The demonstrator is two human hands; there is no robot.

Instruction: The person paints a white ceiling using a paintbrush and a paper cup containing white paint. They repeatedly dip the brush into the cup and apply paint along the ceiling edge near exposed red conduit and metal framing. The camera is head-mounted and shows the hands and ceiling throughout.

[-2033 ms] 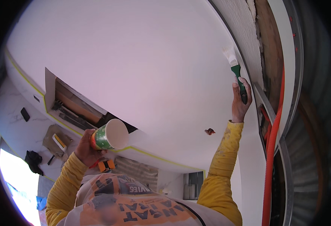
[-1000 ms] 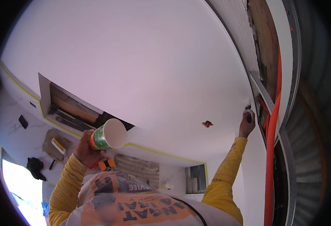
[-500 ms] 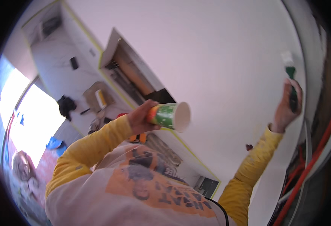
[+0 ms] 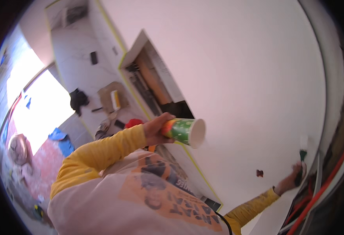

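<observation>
My left hand [image 4: 158, 130] is wrapped round the base of a paper cup [image 4: 182, 131] patterned in green, yellow and red. The cup lies tipped on its side in the picture with its white mouth facing right; what is inside cannot be made out. Stretched out to the lower right, my right hand [image 4: 291, 178] grips a paintbrush [image 4: 303, 154] with a dark green handle and pale bristles. Its bristles are at the white wall [image 4: 242, 90], close to the wall's right edge; whether they touch is blurred.
Yellow tape edges a recess [image 4: 150, 72] in the wall. A small dark opening [image 4: 260, 172] sits left of my right hand. Red pipes [image 4: 325, 184] run along the right edge. On the marbled floor [image 4: 72, 51] lie a roller [image 4: 115, 100] and a black bag [image 4: 78, 100].
My right hand has carried the paintbrush down along the wall's right edge. My left hand still holds the paper cup, now a little lower and further right, and the whole view has shifted.
</observation>
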